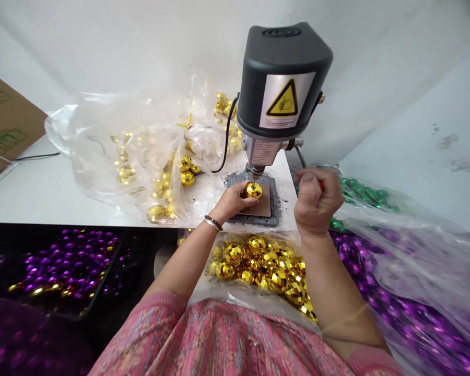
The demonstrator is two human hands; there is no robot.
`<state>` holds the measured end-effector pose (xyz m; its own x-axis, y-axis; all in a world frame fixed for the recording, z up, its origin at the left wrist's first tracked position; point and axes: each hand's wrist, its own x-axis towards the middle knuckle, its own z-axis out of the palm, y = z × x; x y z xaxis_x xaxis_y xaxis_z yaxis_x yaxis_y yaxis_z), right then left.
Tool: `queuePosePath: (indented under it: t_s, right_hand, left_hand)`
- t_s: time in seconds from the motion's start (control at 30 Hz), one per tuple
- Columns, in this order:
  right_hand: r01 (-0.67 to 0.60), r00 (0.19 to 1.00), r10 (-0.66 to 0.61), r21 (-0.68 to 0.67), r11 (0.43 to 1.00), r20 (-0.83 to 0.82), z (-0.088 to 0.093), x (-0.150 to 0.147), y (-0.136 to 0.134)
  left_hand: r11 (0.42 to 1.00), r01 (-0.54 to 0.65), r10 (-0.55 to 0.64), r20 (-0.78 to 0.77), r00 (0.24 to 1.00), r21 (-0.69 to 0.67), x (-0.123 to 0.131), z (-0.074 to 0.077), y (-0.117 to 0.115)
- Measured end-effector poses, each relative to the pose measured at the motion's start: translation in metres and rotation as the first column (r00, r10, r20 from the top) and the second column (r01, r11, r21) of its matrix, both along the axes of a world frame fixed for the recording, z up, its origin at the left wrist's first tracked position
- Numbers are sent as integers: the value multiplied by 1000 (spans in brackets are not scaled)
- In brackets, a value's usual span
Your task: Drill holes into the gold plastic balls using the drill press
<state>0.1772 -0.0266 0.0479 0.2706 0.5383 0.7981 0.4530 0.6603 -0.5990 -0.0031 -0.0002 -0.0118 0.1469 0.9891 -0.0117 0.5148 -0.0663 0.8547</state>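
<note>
A black drill press (284, 78) with a yellow warning label stands at the table's right end. Under its bit, my left hand (235, 200) grips a shiny gold faceted ball (254, 190) by its left side, and the bit meets the top of the ball. Below the ball is a brown board (261, 208) on the grey drill base (274, 201). My right hand (317, 198) is closed around the red-tipped feed lever (301, 156) to the right of the drill.
A clear bag (97, 156) with gold balls lies left of the drill. More gold balls (278, 279) fill a bag at my lap. Purple beads (70, 261) are at lower left, with green balls (366, 193) and purple ones (407, 318) bagged at right. A cardboard box (10, 122) stands far left.
</note>
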Motion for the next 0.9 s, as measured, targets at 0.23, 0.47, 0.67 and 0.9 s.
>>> queuePosePath:
  t_s: [0.23,0.47,0.67,0.9]
  right_hand:
    - [-60,981,61,12,998,-185,26,-8,10]
    - [-153,946,95,-170,973,-309,101,-8,41]
    - [-146,946,89,-166,975,-311,96,-8,35]
    - [-152,954,99,-172,973,-282,92,-6,34]
  left_hand:
    - [999,-10,10,-1,1000,-41,0,3,-2]
    - [996,66,-59,102,993,-67,-9,10,-17]
    - [983,184,-183,41,982,-21,-29,24,-54]
    - [948,309,-306,-42,951,76,-41,34,-86]
